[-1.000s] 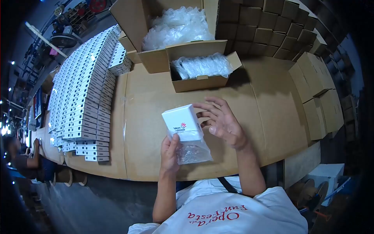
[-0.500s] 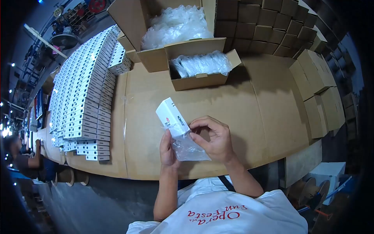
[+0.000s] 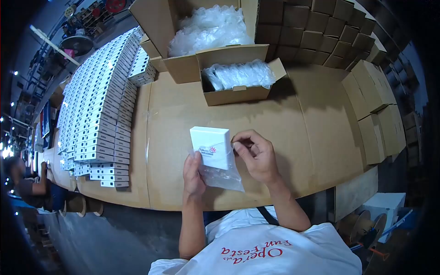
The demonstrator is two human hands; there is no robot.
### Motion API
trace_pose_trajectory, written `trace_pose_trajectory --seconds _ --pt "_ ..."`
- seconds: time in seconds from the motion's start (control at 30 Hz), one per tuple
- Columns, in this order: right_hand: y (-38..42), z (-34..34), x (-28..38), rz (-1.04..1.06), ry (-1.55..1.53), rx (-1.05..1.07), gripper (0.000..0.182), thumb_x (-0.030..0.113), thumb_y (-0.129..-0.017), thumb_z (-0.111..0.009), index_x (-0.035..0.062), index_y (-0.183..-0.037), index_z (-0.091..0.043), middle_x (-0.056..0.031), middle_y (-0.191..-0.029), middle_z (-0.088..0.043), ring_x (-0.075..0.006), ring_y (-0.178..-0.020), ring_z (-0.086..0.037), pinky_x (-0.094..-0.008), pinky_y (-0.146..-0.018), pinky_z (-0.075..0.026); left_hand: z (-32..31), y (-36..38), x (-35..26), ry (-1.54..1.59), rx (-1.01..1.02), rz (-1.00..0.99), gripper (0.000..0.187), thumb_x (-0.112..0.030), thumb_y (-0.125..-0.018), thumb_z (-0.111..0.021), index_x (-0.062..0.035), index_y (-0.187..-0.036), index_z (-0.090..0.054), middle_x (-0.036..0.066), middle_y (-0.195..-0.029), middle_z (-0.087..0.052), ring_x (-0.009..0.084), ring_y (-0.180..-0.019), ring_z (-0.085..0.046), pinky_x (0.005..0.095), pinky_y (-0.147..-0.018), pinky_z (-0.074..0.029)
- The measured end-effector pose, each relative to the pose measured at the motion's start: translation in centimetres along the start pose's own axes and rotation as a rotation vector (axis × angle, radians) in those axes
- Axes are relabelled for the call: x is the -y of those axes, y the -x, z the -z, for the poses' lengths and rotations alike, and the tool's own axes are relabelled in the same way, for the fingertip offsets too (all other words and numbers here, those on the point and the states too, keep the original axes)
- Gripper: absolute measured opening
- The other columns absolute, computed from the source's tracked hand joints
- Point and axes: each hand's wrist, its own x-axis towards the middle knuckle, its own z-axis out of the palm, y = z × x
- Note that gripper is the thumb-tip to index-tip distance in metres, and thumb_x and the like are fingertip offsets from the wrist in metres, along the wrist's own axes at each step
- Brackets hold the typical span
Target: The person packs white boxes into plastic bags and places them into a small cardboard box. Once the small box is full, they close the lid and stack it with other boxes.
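Observation:
A small white box [image 3: 210, 137] with a red and dark print sits partly inside a clear plastic bag [image 3: 224, 179], its upper end sticking out. My left hand [image 3: 194, 176] grips the box and bag from the left side, thumb on the front. On the other side, my right hand [image 3: 259, 158] pinches with thumb and forefinger at what looks like the bag's edge, beside the box's right side. Both hands are above the cardboard-covered table, close to my body.
Stacked white boxes [image 3: 98, 105] rise on the left. An open carton [image 3: 236, 95] with plastic-wrapped items stands ahead, before a larger carton [image 3: 183, 68] full of clear bags. Brown boxes [image 3: 373, 87] line the right side. Another person [image 3: 34, 185] is at far left.
The box has turned so its broad printed face shows instead of its narrow side. My right fingers have shifted from the box's lower edge to beside its right side.

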Motion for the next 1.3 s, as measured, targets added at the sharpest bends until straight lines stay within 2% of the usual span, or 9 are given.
trace_pose_trajectory --seconds 0.07,0.23,0.57,0.73,0.87,0.9,1.03,1.2,1.3 --pt "0.2 0.2 -0.4 -0.184 -0.243 0.005 0.020 0.000 -0.097 -0.064 0.0000 -0.116 -0.057 -0.0058 -0.100 -0.066 -0.0114 -0.088 -0.065 -0.0268 -0.081 -0.054 -0.2 -0.1 0.2 -0.056 -0.043 -0.045 0.038 -0.033 -0.108 -0.047 -0.0007 -0.127 -0.056 0.011 -0.115 -0.068 0.0186 -0.103 -0.068 0.0366 -0.090 -0.055" --pt "1.5 -0.5 -2.2 -0.078 -0.225 -0.025 0.025 0.002 -0.094 -0.070 0.0001 -0.116 -0.058 -0.0065 -0.103 -0.066 -0.0107 -0.094 -0.064 -0.0256 -0.085 -0.053 -0.3 0.0 0.9 -0.146 -0.073 -0.124 0.037 -0.033 -0.111 -0.043 -0.0018 -0.126 -0.056 0.008 -0.114 -0.067 0.0170 -0.105 -0.066 0.0350 -0.092 -0.053" --pt "1.3 1.5 -3.4 -0.092 -0.135 -0.021 0.013 0.006 -0.100 -0.064 -0.0012 -0.111 -0.063 -0.0079 -0.112 -0.069 -0.0112 -0.103 -0.064 -0.0262 -0.094 -0.051 -2.9 0.4 -1.4 -0.597 0.067 -0.294 0.064 -0.041 -0.113 -0.027 0.0079 -0.153 -0.034 0.018 -0.140 -0.058 0.0235 -0.132 -0.052 0.0379 -0.115 -0.035" --pt "1.3 0.9 -4.1 -0.037 -0.283 0.029 0.023 0.012 -0.101 -0.064 0.0002 -0.120 -0.058 -0.0155 -0.122 -0.068 -0.0177 -0.113 -0.063 -0.0312 -0.101 -0.049 -3.9 0.4 -0.9 -0.638 0.093 -0.390 0.061 -0.041 -0.112 -0.029 -0.0038 -0.161 -0.025 0.018 -0.136 -0.060 0.0250 -0.114 -0.061 0.0383 -0.100 -0.049" --pt "1.0 -0.1 -2.4 0.035 -0.584 0.023 0.038 0.016 -0.097 -0.071 0.0007 -0.127 -0.053 -0.0199 -0.126 -0.066 -0.0235 -0.118 -0.062 -0.0352 -0.105 -0.047 -4.1 0.4 0.2 -0.486 0.075 -0.386 0.063 -0.044 -0.111 -0.030 -0.0092 -0.163 -0.018 0.019 -0.139 -0.057 0.0234 -0.117 -0.060 0.0394 -0.104 -0.047" --pt "1.0 -0.3 -1.7 0.052 -0.680 0.016 0.042 0.017 -0.096 -0.073 0.0008 -0.128 -0.052 -0.0207 -0.126 -0.066 -0.0248 -0.119 -0.061 -0.0360 -0.106 -0.046 -4.2 0.5 0.1 -0.480 0.065 -0.383 0.064 -0.045 -0.111 -0.029 -0.0085 -0.163 -0.018 0.019 -0.139 -0.057 0.0232 -0.117 -0.060 0.0392 -0.104 -0.047" --pt "1.1 0.7 -4.2 -0.045 -0.089 0.092 0.039 0.010 -0.091 -0.077 0.0002 -0.124 -0.059 -0.0124 -0.124 -0.066 -0.0190 -0.117 -0.061 -0.0347 -0.104 -0.047 -3.9 0.3 0.1 -0.398 0.074 -0.358 0.065 -0.043 -0.111 -0.033 -0.0056 -0.162 -0.019 0.018 -0.137 -0.057 0.0226 -0.117 -0.059 0.0384 -0.103 -0.048" --pt "1.3 1.0 -4.4 -0.003 -0.128 0.077 0.018 -0.006 -0.094 -0.065 0.0012 -0.110 -0.068 -0.0090 -0.114 -0.069 -0.0140 -0.103 -0.063 -0.0280 -0.091 -0.051 -4.7 0.2 -1.2 -0.549 0.111 -0.378 0.061 -0.016 -0.104 -0.058 -0.0025 -0.157 -0.032 0.015 -0.131 -0.059 0.0218 -0.118 -0.057 0.0355 -0.101 -0.047" --pt "1.4 0.8 -4.1 0.061 -0.090 0.061 0.016 -0.006 -0.094 -0.065 0.0029 -0.106 -0.072 -0.0096 -0.114 -0.069 -0.0139 -0.102 -0.063 -0.0270 -0.087 -0.052 -3.1 0.4 -0.9 -0.470 0.142 -0.162 0.050 -0.016 -0.104 -0.058 -0.0010 -0.149 -0.043 0.013 -0.130 -0.059 0.0194 -0.119 -0.056 0.0341 -0.100 -0.048"
